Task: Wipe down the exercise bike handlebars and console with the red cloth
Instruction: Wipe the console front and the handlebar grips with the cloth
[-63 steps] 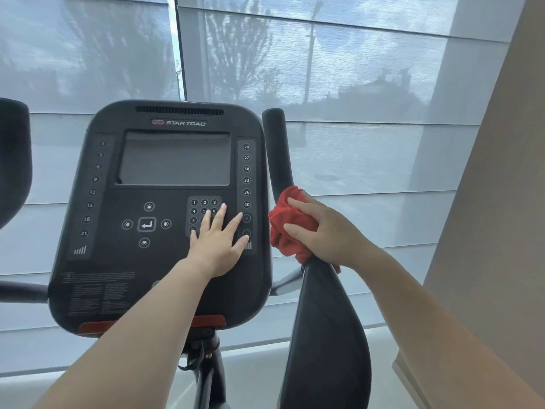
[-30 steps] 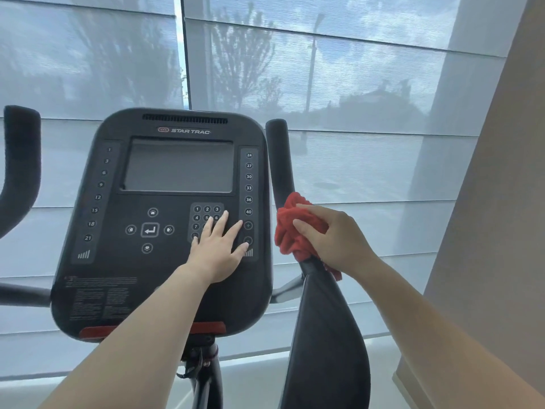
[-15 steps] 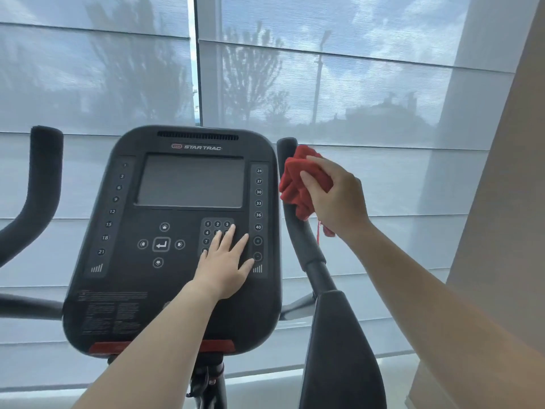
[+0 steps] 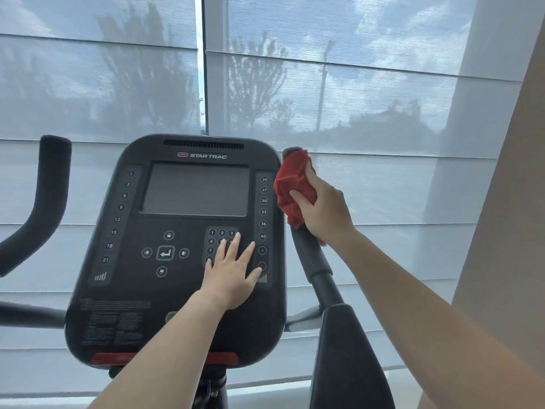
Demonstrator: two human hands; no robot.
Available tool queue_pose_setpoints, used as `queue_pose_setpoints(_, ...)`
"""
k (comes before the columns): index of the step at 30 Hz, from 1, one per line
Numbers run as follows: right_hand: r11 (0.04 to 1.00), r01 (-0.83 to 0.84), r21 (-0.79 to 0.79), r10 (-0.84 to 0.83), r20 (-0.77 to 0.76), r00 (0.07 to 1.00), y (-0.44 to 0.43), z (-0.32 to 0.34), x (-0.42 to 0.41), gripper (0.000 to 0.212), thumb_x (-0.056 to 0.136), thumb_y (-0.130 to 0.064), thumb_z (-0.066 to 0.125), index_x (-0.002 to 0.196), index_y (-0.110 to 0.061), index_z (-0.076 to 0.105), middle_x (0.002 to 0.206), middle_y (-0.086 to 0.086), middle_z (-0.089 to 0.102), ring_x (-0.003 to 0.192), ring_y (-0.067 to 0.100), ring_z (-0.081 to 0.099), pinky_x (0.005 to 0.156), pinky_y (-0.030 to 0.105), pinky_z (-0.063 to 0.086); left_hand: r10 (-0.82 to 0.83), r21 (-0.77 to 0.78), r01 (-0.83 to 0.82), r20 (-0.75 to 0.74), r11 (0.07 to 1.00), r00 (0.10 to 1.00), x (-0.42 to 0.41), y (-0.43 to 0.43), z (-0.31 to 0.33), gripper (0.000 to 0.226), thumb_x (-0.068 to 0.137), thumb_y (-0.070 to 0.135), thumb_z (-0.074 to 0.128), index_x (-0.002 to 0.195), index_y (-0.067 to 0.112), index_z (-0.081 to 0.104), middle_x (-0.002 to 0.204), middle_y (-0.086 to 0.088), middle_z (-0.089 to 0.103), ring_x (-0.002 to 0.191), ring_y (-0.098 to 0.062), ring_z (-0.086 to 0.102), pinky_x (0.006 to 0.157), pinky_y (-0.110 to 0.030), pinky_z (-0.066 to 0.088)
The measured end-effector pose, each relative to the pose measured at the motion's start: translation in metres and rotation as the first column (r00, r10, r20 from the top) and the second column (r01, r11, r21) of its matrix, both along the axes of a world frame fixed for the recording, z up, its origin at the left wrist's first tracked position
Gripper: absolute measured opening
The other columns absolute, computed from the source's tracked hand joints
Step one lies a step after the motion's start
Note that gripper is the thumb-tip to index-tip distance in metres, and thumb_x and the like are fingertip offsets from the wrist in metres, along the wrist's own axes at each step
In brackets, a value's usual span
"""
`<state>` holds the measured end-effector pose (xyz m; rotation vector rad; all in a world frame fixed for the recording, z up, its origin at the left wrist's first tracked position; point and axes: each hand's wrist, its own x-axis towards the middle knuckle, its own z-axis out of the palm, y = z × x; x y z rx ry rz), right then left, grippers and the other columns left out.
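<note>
the right hand [image 4: 321, 211] had slid the bunched red cloth [image 4: 293, 190] from mid-grip up to the top of the right handlebar [image 4: 309, 258], fingers closed round both. the left hand [image 4: 231, 274] stayed flat, fingers spread, on the console [image 4: 177, 290] keypad [image 4: 216, 236]. the left handlebar [image 4: 48, 187] stood apart, before the window blinds [image 4: 368, 98].

- The red cloth [image 4: 293, 188] under the right hand [image 4: 320, 209] looks soft, napped and matt.
- The right handlebar grip [image 4: 309, 255] below it looks like matt black foam.
- The console [image 4: 182, 290] under the left hand [image 4: 231, 274] is smooth, semi-matt black plastic; its screen [image 4: 196, 188] is dull grey.
</note>
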<state>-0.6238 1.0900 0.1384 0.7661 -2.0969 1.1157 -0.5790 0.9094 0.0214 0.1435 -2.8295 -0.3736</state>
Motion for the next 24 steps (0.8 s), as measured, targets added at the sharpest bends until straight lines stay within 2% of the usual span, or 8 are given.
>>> queue_pose_setpoints(6,0.992,-0.049,0.120,0.034,0.122,0.992,0.021,-0.027,0.010,0.058,0.088,-0.022,0.060,0.141,-0.028,0.037,0.090,-0.009,0.062,0.088,0.012,0.058,0.068,0.010,0.035,0.011,-0.021,-0.011,-0.002,1.000,1.000,0.001,0.001,-0.003,0.061,0.095,0.051,0.030,0.148,0.038,0.004,0.157,0.009,-0.016,0.144,-0.020,-0.014,0.115,-0.052,0.007)
queue_pose_setpoints(9,0.990,-0.043,0.137,0.028,0.109,0.994,0.030,-0.028,0.014,0.051,0.088,-0.020,0.061,0.137,-0.025,0.045,0.085,-0.013,0.061,0.084,0.009,0.058,0.067,-0.003,0.034,0.001,-0.019,-0.001,-0.010,1.000,1.000,0.002,0.000,-0.002,0.060,0.095,0.051,0.031,0.148,0.037,0.006,0.157,0.009,-0.016,0.145,-0.020,-0.014,0.115,-0.051,0.008)
queue_pose_setpoints(11,0.997,-0.038,0.064,0.036,0.028,0.999,0.029,-0.022,0.015,0.052,0.088,-0.013,0.060,0.137,-0.020,0.045,0.101,-0.015,0.057,0.086,0.002,0.054,0.066,-0.008,0.030,-0.006,-0.017,0.006,-0.010,1.000,1.000,0.004,-0.001,-0.002,0.060,0.095,0.051,0.031,0.148,0.036,0.007,0.157,0.009,-0.015,0.145,-0.019,-0.013,0.116,-0.050,0.008)
queue_pose_setpoints(13,0.997,-0.072,0.039,0.072,0.006,0.997,0.021,-0.018,0.016,0.059,0.089,-0.010,0.058,0.143,-0.019,0.035,0.134,-0.013,0.043,0.100,-0.003,0.048,0.068,-0.010,0.029,-0.012,-0.012,0.012,-0.008,1.000,1.000,0.005,-0.001,-0.002,0.060,0.095,0.051,0.030,0.149,0.036,0.007,0.157,0.009,-0.015,0.145,-0.019,-0.013,0.116,-0.050,0.008)
queue_pose_setpoints(15,0.990,-0.098,0.103,0.093,0.053,0.994,0.013,-0.020,0.017,0.066,0.090,-0.014,0.058,0.147,-0.025,0.025,0.154,-0.010,0.019,0.121,0.008,0.045,0.085,0.000,0.038,-0.013,-0.011,0.013,-0.008,1.000,1.000,0.005,-0.001,-0.002,0.060,0.095,0.051,0.030,0.149,0.035,0.007,0.158,0.008,-0.014,0.145,-0.019,-0.012,0.117,-0.050,0.009)
queue_pose_setpoints(17,0.983,-0.082,0.163,0.070,0.081,0.994,0.009,-0.025,0.018,0.071,0.090,-0.017,0.058,0.148,-0.028,0.019,0.157,-0.009,0.013,0.127,0.023,0.046,0.096,0.033,0.048,-0.010,-0.014,0.010,-0.006,1.000,1.000,0.004,-0.001,-0.002,0.060,0.095,0.051,0.030,0.148,0.036,0.007,0.158,0.008,-0.014,0.145,-0.019,-0.012,0.117,-0.050,0.009)
queue_pose_setpoints(19,0.981,-0.064,0.182,0.052,0.067,0.996,0.010,-0.030,0.021,0.069,0.090,-0.016,0.059,0.147,-0.027,0.023,0.156,-0.009,0.016,0.126,0.025,0.047,0.097,0.041,0.047,-0.008,-0.002,0.008,-0.005,1.000,1.000,0.003,0.000,-0.002,0.060,0.095,0.051,0.030,0.148,0.037,0.006,0.157,0.008,-0.015,0.145,-0.020,-0.013,0.116,-0.051,0.008)
queue_pose_setpoints(24,0.981,-0.063,0.184,0.047,0.091,0.995,0.027,-0.034,0.026,0.052,0.087,-0.017,0.062,0.136,-0.022,0.046,0.143,-0.008,0.044,0.123,0.014,0.049,0.101,0.022,0.038,-0.005,-0.006,0.005,0.001,1.000,1.000,0.004,0.001,-0.003,0.060,0.095,0.051,0.030,0.148,0.037,0.006,0.157,0.008,-0.016,0.144,-0.020,-0.014,0.115,-0.052,0.006)
